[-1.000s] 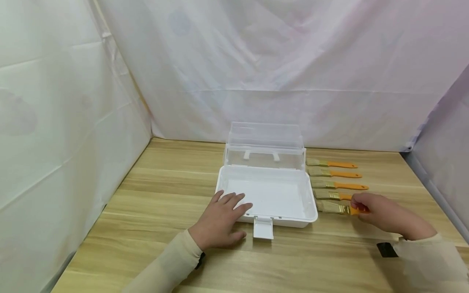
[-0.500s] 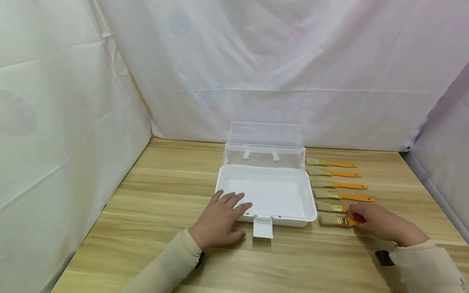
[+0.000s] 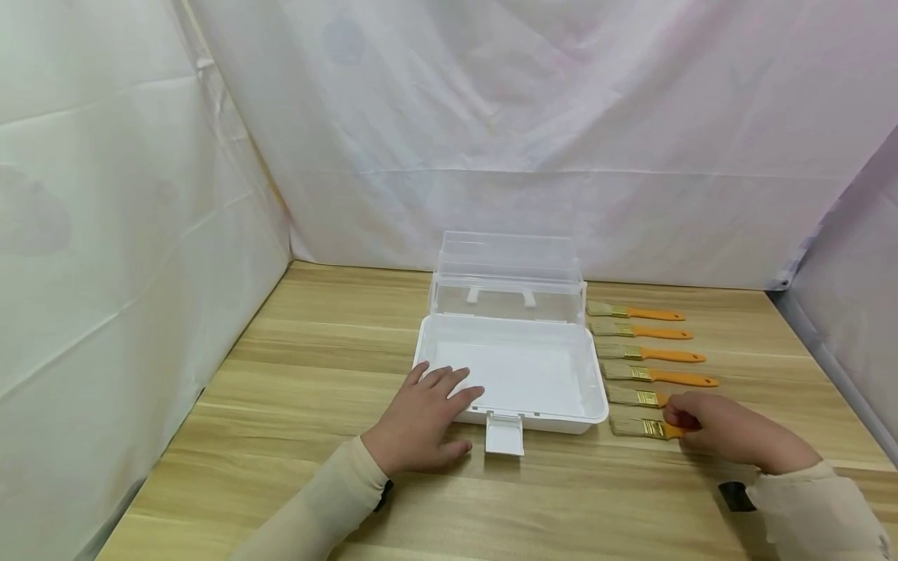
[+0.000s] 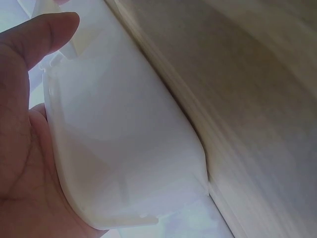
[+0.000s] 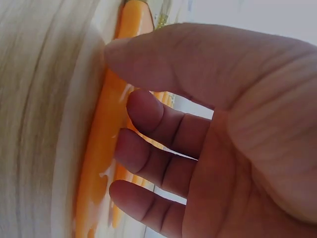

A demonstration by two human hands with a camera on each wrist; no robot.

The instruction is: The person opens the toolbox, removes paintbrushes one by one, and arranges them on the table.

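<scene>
My left hand (image 3: 421, 425) rests with spread fingers over the front left rim of a white plastic box (image 3: 519, 374). In the left wrist view, its thumb (image 4: 54, 32) lies outside the box wall (image 4: 129, 129). At the right, my right hand (image 3: 719, 425) pinches the orange handle of the nearest paintbrush (image 3: 641, 427), which lies close over the table. The right wrist view shows the thumb (image 5: 143, 54) on that handle (image 5: 101, 129), with the other fingers curled beside it. Just behind is another paintbrush (image 3: 634, 397), its handle partly hidden by the hand.
Several more paintbrushes (image 3: 673, 355) lie in a row beside the box, bristles toward it. The box's clear lid (image 3: 508, 261) stands raised at the back, and its front latch (image 3: 503, 435) hangs down. A light cloth (image 3: 491, 117) hangs behind the wooden table (image 3: 316, 343).
My right hand has drawn the nearest paintbrush toward the table's front, uncovering the one behind it. In the last half second it has barely moved. My left hand has stayed on the rim.
</scene>
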